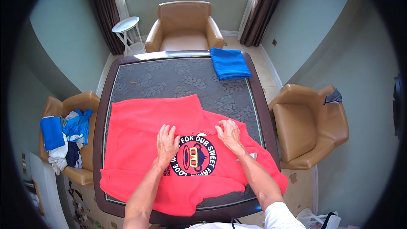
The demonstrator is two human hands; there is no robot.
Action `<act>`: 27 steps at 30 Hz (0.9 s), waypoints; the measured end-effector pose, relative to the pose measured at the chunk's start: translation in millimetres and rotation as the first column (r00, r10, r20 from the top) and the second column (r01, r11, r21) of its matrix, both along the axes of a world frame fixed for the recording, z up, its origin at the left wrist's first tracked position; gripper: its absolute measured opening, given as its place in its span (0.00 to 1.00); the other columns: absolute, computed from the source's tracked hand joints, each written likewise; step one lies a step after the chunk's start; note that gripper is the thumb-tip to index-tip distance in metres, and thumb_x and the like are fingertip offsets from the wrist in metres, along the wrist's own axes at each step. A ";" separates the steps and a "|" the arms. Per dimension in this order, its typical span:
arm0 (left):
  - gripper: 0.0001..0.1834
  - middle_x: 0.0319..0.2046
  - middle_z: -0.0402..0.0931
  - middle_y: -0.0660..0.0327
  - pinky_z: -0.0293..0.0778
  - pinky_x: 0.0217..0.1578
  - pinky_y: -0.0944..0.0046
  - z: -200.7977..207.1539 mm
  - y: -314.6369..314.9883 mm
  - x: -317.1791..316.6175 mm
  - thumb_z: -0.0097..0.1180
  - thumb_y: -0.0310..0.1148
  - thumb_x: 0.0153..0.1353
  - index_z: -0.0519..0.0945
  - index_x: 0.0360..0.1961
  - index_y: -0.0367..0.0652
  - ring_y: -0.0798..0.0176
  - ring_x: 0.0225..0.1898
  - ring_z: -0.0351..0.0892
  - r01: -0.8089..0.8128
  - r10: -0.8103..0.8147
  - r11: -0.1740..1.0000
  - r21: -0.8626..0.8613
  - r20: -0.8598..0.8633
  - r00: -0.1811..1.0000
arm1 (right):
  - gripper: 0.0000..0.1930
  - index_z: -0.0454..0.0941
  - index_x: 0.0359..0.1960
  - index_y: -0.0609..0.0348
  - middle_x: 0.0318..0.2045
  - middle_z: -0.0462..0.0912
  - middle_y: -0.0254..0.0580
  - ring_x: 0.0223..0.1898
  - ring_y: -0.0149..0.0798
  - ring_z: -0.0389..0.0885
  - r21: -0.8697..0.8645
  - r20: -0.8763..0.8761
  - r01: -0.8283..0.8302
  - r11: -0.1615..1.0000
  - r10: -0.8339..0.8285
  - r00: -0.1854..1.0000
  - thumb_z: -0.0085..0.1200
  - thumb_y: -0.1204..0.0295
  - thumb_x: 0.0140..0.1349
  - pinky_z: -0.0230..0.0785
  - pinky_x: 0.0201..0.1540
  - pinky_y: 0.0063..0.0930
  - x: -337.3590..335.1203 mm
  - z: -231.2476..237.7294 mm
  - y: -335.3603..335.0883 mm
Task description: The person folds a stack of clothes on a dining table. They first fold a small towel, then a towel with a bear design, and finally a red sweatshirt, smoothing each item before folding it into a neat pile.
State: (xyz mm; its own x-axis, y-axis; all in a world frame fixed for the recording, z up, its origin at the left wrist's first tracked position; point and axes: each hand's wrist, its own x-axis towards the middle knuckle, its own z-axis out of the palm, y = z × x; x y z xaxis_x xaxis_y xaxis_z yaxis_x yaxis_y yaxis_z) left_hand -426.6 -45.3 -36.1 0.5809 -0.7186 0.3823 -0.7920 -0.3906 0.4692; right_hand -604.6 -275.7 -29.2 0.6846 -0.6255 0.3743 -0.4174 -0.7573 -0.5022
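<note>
A red sweatshirt (140, 121) lies spread over the near half of the table, with a round dark print (202, 154) of a cartoon head in yellow glasses facing up. Its near edge reaches the table's front rim, and one part hangs over the right front corner. My left hand (168, 144) rests on the cloth just left of the print, fingers apart. On the print's upper right, my right hand (229, 135) touches the fabric with its fingers spread and slightly bent. Neither hand visibly grips the cloth.
The table (169, 74) has a grey leaf-patterned top and dark rim. A folded blue cloth (230, 64) lies at its far right corner. Clothes (76, 129) are heaped on the left tan chair (87, 101). Tan armchairs stand at the right (294, 129) and far side (184, 21).
</note>
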 end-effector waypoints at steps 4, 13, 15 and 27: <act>0.25 0.59 0.73 0.40 0.70 0.62 0.44 13.8 -32.4 -7.1 0.64 0.31 0.60 0.77 0.58 0.34 0.36 0.64 0.69 0.066 -0.067 0.997 -0.032 -0.028 0.997 | 0.16 0.79 0.40 0.59 0.31 0.80 0.48 0.36 0.53 0.81 -0.008 -0.019 0.002 1.000 -0.002 1.000 0.68 0.63 0.58 0.75 0.36 0.48 21.1 -8.1 -3.8; 0.24 0.52 0.76 0.44 0.78 0.48 0.45 31.0 -117.6 39.3 0.64 0.28 0.61 0.74 0.58 0.35 0.38 0.47 0.79 0.000 0.011 0.988 -0.155 0.068 0.998 | 0.11 0.71 0.32 0.54 0.26 0.74 0.43 0.29 0.50 0.78 -0.017 0.092 -0.044 0.999 0.045 0.995 0.64 0.70 0.56 0.70 0.29 0.48 29.5 -22.7 0.7; 0.24 0.51 0.77 0.44 0.78 0.46 0.45 31.0 -138.0 52.8 0.64 0.28 0.61 0.74 0.58 0.35 0.38 0.43 0.81 -0.009 0.003 0.994 -0.109 -0.056 0.998 | 0.11 0.70 0.29 0.53 0.25 0.73 0.41 0.28 0.49 0.78 -0.019 0.128 -0.032 0.999 0.034 0.991 0.63 0.71 0.56 0.70 0.29 0.47 28.9 -19.9 4.0; 0.06 0.22 0.77 0.63 0.75 0.24 0.65 9.8 -130.0 116.2 0.59 0.26 0.65 0.79 0.29 0.39 0.69 0.22 0.78 -0.206 0.183 0.977 0.051 -0.690 0.700 | 0.10 0.71 0.26 0.54 0.24 0.76 0.41 0.29 0.49 0.79 0.117 0.129 0.060 0.991 -0.076 0.989 0.63 0.71 0.57 0.72 0.31 0.47 30.6 -21.2 4.3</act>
